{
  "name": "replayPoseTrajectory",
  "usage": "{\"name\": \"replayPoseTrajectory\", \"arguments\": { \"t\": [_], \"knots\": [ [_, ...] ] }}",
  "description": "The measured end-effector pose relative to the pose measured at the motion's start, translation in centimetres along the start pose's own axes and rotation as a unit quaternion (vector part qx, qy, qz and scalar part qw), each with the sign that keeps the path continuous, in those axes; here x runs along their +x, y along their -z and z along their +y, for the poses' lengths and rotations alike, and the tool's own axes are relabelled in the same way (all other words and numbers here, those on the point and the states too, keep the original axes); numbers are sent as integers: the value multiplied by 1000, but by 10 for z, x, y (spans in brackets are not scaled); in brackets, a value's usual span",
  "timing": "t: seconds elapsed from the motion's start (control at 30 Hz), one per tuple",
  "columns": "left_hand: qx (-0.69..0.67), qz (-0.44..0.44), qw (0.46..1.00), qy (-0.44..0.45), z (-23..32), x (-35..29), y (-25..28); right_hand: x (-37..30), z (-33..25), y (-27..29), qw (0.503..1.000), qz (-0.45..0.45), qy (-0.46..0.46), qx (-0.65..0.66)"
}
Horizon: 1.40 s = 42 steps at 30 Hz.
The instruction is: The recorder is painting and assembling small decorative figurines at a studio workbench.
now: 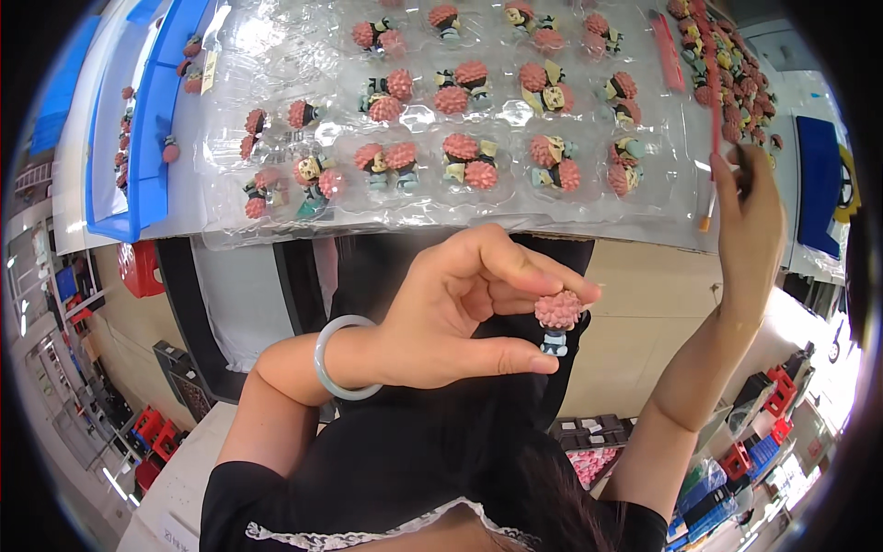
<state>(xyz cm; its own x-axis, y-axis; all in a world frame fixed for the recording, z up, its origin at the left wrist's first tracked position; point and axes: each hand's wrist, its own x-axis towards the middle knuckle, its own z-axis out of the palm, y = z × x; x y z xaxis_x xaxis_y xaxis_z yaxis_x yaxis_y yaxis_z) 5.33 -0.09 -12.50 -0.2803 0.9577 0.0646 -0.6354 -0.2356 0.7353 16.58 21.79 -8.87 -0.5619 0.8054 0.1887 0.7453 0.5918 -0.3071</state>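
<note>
My left hand [460, 313], a pale bangle on its wrist, pinches a small figurine [557, 317] between thumb and fingers in front of my chest. The figurine has a bumpy pink head of hair, a dark middle and pale blue lower part. My right hand [752, 207] is raised at the table's right edge, its fingers closed round a thin red-handled paintbrush [716, 120]. The brush's brownish tip points down toward the table's near edge. Clear plastic trays [354, 207] lie just beyond my left hand, with several similar figurines in their hollows.
A heap of figurines [736, 87] lies at the table's far right, beside a red-handled tool [666, 51]. A long blue bin [152, 175] with more figurines stands at the left. A dark blue object [817, 184] sits right of my right hand.
</note>
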Motion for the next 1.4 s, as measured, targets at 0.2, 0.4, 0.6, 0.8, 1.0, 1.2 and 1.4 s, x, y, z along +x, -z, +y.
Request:
{"name": "replayPoseTrajectory", "arguments": {
  "t": [0.2,0.4,0.6,0.8,1.0,1.2,1.4],
  "knots": [
    [-5,-14,1000,12,1,4,-2,-68,-35,17,895,-150,5,420],
    [22,-50,998,13,-1,5,-1,-73,-35,5,833,-248,-16,494],
    [50,-12,999,6,-3,4,-4,-79,-32,4,813,-220,50,537],
    [223,16,975,3,2,1,-7,-82,-40,0,793,-243,60,556],
    [357,-12,931,-71,-1,2,-3,-80,-44,-2,835,-251,61,486],
    [294,18,955,-23,0,0,-6,-82,-41,-4,869,-236,69,430],
    [98,10,993,70,6,2,-15,-90,-29,-10,828,-210,10,520]
  ]
}}
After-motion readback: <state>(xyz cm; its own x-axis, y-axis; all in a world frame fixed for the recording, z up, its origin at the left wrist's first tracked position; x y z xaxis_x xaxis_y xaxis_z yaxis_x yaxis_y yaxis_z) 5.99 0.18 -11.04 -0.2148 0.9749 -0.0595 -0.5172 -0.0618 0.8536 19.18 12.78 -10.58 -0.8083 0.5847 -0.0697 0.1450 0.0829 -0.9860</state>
